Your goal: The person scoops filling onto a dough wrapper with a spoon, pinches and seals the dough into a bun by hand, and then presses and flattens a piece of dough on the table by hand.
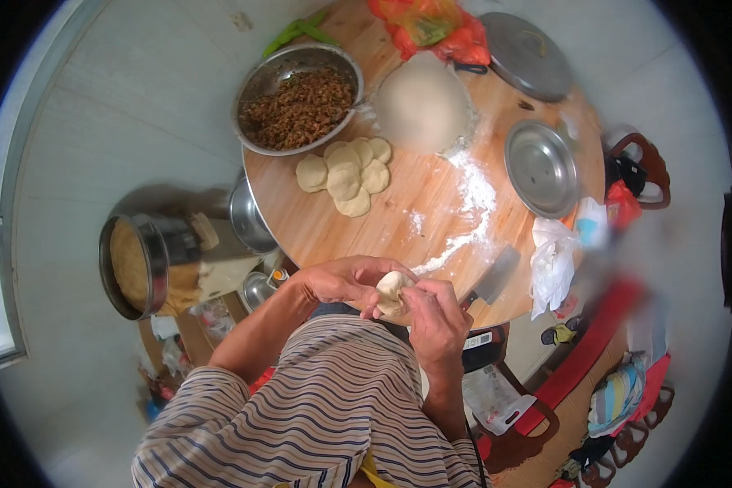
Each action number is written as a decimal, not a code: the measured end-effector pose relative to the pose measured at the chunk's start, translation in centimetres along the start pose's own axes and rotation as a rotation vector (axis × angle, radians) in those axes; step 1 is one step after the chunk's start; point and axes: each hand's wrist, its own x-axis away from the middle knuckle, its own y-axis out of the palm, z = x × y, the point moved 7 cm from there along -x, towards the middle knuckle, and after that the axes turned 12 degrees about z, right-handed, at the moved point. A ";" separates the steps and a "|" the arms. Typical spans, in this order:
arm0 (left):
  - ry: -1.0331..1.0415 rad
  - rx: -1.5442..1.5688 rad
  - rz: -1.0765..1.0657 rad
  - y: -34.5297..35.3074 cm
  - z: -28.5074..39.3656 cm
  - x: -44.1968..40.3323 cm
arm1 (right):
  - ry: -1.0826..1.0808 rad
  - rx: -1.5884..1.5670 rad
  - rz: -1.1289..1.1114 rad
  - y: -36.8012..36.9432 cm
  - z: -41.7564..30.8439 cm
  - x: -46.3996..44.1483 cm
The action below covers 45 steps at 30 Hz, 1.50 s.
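Near the front edge of the round wooden table (317, 232), my left hand (354, 279) cups a pale, partly gathered piece of dough (393, 291). The fingers of my right hand (437, 313) pinch its right side. Any filling inside the dough is too small to make out. Beyond my hands lies an overlapping pile of flat dough rounds (344, 180). Behind them, at the back left, stands a steel bowl (244, 134) of brown minced filling (297, 110). A large mass of dough (423, 102) rests at the back middle, with white flour (476, 195) spread in front of it.
A cleaver (496, 275) lies right of my hands, near the table's edge. Farther right are a steel dish (542, 168), a white plastic bag (553, 260) and a round metal lid (529, 55). A large pot (156, 264) stands left of the table.
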 end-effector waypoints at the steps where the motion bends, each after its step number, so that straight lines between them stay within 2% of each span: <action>1: -0.025 -0.022 0.005 -0.4 -0.4 0.0 | -0.001 0.009 -0.019 0.1 0.0 0.0; 8: -0.128 -0.060 -0.021 -0.5 -0.5 0.2 | -0.027 -0.022 -0.038 0.1 0.3 0.1; 10: -0.028 -0.034 0.082 -0.1 0.1 -0.1 | -0.060 0.023 -0.047 0.1 0.2 0.1; 14: 0.017 -0.015 0.088 -0.3 0.0 -0.3 | -0.072 0.023 -0.037 -0.1 0.1 0.0; 17: -0.077 -0.001 0.061 -1.0 -1.1 -0.2 | -0.093 0.021 -0.049 -0.2 0.1 0.1; 19: -0.146 0.007 0.040 -1.2 -1.6 -0.1 | 0.053 -0.097 -0.023 -0.3 0.6 0.1; 22: -0.163 -0.020 -0.012 -1.0 -1.4 -0.1 | 0.027 -0.052 0.026 -0.4 -0.3 -0.7; 28: -0.104 -0.096 -0.040 -1.1 -1.3 -0.3 | -0.094 -0.016 -0.023 -0.2 -0.2 0.1; 38: -0.136 -0.131 -0.089 -0.8 -1.2 -0.1 | -0.083 -0.057 -0.057 -0.1 -0.9 0.1; 41: -0.116 -0.032 -0.016 -0.2 -0.6 0.1 | -0.065 -0.017 -0.086 0.1 -0.8 0.2; 43: 0.051 0.034 -0.080 0.5 0.4 0.2 | -0.044 -0.002 -0.080 0.1 -0.7 0.1; 45: 0.087 0.024 -0.013 0.6 0.7 0.3 | -0.045 0.007 -0.067 0.1 -0.4 0.1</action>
